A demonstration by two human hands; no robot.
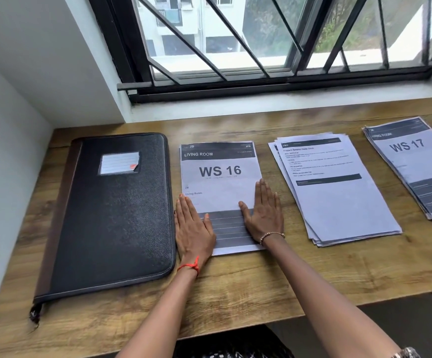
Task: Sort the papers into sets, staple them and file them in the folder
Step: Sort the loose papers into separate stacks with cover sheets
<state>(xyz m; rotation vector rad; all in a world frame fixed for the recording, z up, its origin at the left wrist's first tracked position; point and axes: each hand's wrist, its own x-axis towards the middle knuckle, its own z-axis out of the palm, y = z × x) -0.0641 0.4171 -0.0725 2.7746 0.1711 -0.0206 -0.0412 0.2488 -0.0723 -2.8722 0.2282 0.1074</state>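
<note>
Left grip [194,228] and right grip [264,215] flat on the WS 16 papers [220,174]
Fingers straight, pressing the near half. Closed black folder [111,208] sits just left, loose stack [338,197] and WS 17 stack [416,171] to the right, all on the surface [261,280].

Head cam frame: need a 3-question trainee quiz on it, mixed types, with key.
1. Fill in: the far-right stack is headed "WS __".
2. True or false: the black folder lies closed, to the left of the WS 16 papers.
3. The left hand and right hand lie flat, fingers straight, on the lower side edges of which?
A) the WS 16 papers
B) the far-right stack
C) the black folder

Key: 1) 17. 2) True. 3) A.
</note>
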